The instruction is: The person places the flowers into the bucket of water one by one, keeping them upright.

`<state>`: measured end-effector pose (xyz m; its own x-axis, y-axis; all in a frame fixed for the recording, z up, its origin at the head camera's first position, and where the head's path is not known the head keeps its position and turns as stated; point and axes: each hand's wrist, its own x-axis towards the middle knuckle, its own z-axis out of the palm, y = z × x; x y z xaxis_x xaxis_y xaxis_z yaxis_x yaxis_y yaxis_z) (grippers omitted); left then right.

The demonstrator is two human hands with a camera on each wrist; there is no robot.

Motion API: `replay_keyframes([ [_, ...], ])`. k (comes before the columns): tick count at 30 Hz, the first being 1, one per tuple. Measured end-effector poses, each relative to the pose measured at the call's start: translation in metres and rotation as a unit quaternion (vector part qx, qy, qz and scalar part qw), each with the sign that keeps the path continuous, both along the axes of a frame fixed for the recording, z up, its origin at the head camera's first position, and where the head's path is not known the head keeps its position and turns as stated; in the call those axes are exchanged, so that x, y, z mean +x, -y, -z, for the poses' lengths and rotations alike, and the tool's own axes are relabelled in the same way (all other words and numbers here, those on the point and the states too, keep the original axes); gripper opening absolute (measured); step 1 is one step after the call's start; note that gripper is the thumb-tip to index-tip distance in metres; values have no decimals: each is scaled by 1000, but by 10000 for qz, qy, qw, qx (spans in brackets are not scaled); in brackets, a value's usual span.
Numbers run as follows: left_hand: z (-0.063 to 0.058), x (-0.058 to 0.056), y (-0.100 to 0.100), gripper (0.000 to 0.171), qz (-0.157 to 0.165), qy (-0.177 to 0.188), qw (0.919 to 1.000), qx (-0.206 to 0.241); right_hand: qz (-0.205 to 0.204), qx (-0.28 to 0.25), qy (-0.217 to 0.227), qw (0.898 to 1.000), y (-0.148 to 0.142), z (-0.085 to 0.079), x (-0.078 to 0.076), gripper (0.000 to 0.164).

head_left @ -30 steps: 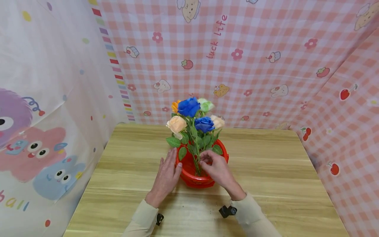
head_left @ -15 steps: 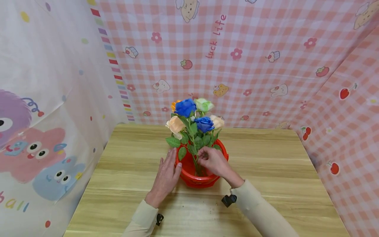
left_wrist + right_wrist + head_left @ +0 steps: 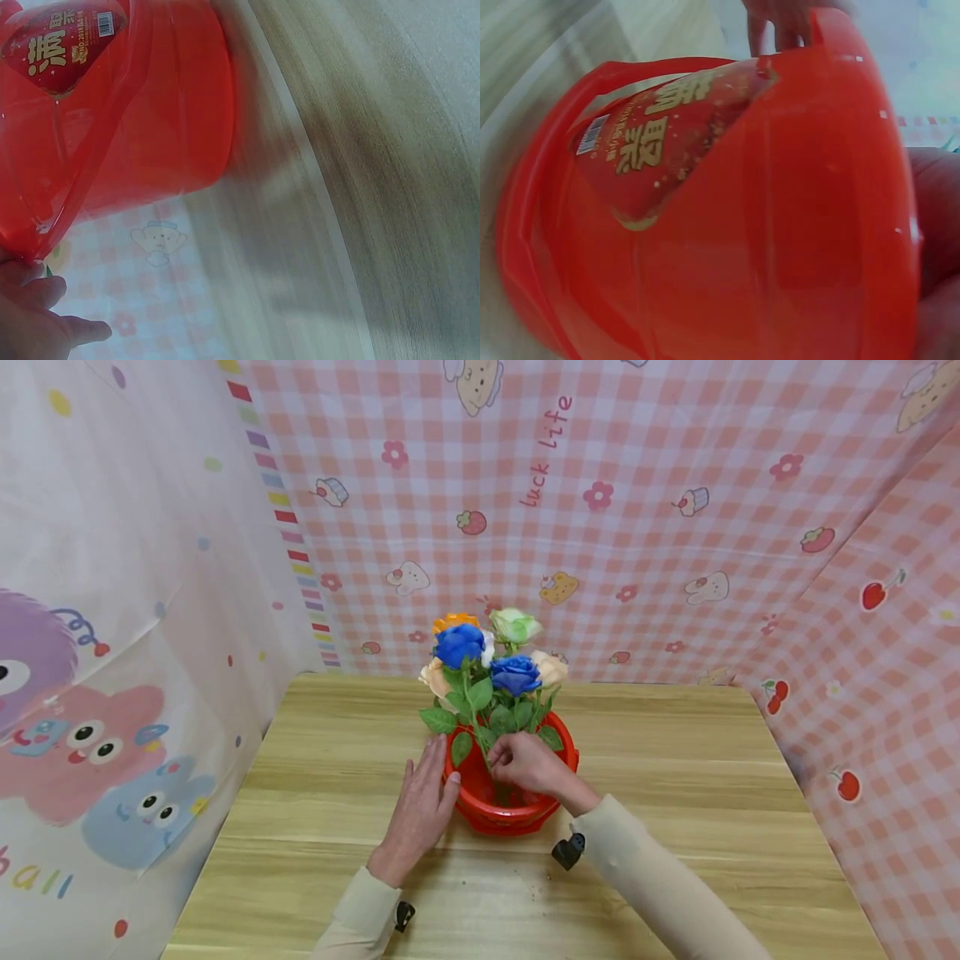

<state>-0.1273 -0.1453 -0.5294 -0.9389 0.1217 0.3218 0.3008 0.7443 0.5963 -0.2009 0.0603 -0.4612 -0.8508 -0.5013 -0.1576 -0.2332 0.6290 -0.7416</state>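
Note:
A red plastic bucket (image 3: 501,815) with a folded handle (image 3: 526,217) holds several artificial roses. My right hand (image 3: 528,765) reaches over its near right rim and pinches the stem of a blue rose (image 3: 460,646), which leans left. Flat against the bucket's left side lies my left hand (image 3: 417,810), fingers extended. Around the held rose stand another blue rose (image 3: 516,675), an orange rose (image 3: 454,622), a pale green rose (image 3: 515,625) and peach roses (image 3: 550,668). The lower stems are mostly hidden by my right hand and the rim.
The bucket stands on a wood-grain table (image 3: 675,777), near the middle. Pink checked cloth (image 3: 600,543) hangs behind and to the right, white cartoon cloth (image 3: 150,610) to the left. Black wrist cameras are at the left cuff (image 3: 367,902) and right cuff (image 3: 600,818).
My right hand has shifted left, tilting the held blue rose leftward and a little down, so it now covers part of a peach rose. My left hand and the bucket stay in place.

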Motion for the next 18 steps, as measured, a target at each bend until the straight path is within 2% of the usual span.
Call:
replay_keyframes([
  [11, -2, 0, 0, 61, 11, 5, 10000, -60, -145, 258, 152, 9994, 7, 8, -2, 18],
  [18, -2, 1, 0, 61, 11, 12, 10000, -68, -117, -73, 598, 9981, 6, 8, -2, 19],
])
